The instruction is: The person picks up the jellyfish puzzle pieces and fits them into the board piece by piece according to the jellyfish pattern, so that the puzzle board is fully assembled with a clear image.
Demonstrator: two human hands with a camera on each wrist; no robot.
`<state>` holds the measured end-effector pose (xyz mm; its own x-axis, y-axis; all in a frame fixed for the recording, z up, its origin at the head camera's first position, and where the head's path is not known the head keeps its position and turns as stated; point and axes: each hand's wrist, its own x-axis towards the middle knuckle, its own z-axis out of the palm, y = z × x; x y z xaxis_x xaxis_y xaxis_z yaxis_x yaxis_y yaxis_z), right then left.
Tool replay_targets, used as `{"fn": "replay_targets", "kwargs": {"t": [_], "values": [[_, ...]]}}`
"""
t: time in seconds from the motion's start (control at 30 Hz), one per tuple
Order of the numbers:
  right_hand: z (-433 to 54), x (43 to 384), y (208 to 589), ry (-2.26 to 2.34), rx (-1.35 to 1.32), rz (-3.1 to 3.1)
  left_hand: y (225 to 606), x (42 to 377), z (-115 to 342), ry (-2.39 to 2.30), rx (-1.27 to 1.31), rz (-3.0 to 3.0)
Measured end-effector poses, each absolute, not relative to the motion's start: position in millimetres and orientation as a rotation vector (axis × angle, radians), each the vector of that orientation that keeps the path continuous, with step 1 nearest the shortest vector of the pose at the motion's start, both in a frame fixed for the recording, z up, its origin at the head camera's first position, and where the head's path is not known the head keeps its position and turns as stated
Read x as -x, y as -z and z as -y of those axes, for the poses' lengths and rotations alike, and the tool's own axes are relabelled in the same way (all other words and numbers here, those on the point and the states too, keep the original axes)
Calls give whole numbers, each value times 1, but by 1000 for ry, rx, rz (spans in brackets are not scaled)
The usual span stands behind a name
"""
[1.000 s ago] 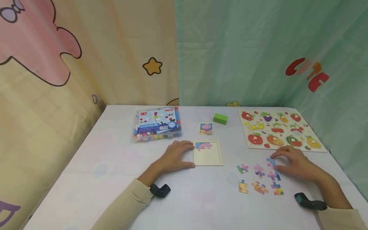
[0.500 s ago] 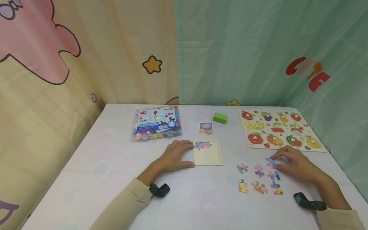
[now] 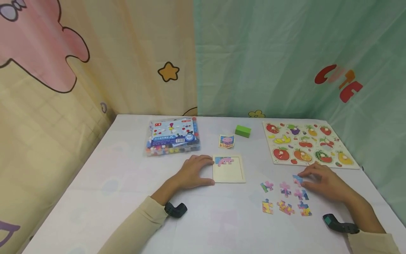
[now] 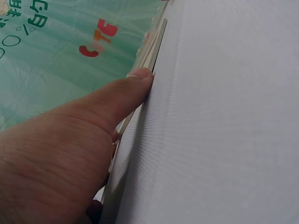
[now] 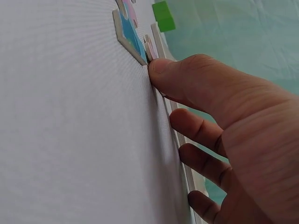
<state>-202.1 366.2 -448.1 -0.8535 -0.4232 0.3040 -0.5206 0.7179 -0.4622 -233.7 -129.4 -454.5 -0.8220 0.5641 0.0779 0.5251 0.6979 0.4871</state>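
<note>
My left hand [image 3: 193, 171] rests at the left edge of a square puzzle tray [image 3: 229, 175], thumb at the near corner and index finger higher up. A pink and blue puzzle section [image 3: 224, 161] lies in the tray's upper left. In the left wrist view, the straight thumb [image 4: 124, 95] touches the tray's thin edge. To the right, my right hand [image 3: 326, 181] pinches a blue and pink puzzle piece [image 3: 296, 180] between thumb and index finger, down at the table. Other loose pieces, such as a pink one [image 3: 285, 189] and a yellow one [image 3: 267, 206], lie around it.
A fruit peg board [image 3: 311, 144] lies behind the right hand. Farther back are a green block [image 3: 243, 131], a small picture card [image 3: 226, 141] and a clear box of colored parts [image 3: 173, 137]. Curtains [image 3: 253, 60] hang behind the white table [image 3: 127, 176].
Both hands keep nearly the same place and pose. The view shifts slightly, and the tray and pieces stay put.
</note>
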Motion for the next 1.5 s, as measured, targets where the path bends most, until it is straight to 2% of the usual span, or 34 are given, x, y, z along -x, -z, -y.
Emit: {"fn": "replay_targets", "kwargs": {"t": [0.9, 1.0, 1.13, 1.23, 1.5], "values": [[-353, 206, 441, -852, -738, 2745, 453, 233, 130, -783, -915, -2825], [-342, 210, 433, -867, -712, 2769, 453, 233, 130, -780, -913, -2824], [-321, 222, 422, -934, -802, 2750, 453, 232, 129, -781, -918, -2823], [-301, 235, 413, -992, -922, 2699, 453, 233, 129, -790, -933, -2819], [-242, 276, 404, -1118, -1032, 2730, 453, 233, 129, -790, -934, -2824]]}}
